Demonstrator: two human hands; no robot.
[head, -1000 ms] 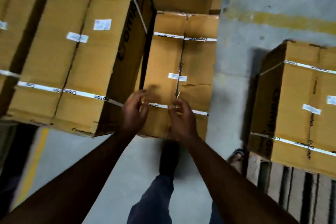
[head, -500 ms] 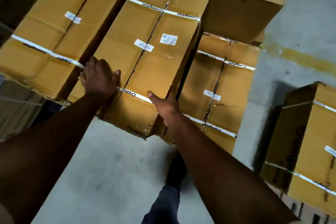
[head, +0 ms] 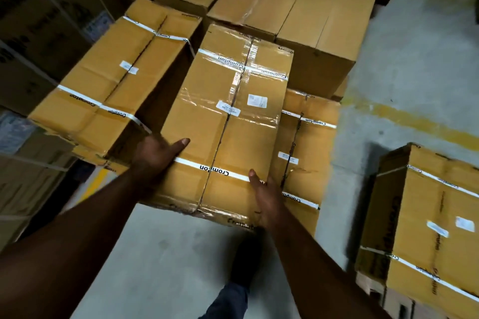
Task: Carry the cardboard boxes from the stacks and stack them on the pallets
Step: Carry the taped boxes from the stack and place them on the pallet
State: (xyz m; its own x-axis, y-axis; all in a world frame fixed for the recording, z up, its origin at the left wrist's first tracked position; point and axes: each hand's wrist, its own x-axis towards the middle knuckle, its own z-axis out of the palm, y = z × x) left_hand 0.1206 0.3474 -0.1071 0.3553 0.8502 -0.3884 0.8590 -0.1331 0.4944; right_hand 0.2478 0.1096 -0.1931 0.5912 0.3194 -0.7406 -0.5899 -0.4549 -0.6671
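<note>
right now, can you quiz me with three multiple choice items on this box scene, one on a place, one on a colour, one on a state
1. Where is the right hand?
A. on the near right corner of the middle box
B. flat on the floor
C. on the box at far right

2. What colour is the line painted on the floor?
A. red
B. yellow
C. blue

3. How is the middle box being handled?
A. untouched
B. held by one hand only
C. held by both hands at its near end

Answers:
1. A, its thumb lies on the box top near the white strap, fingers down the right side.
2. B, a yellow stripe crosses the grey concrete.
3. C, the left hand clasps the left edge while the right hand takes the right corner.
</note>
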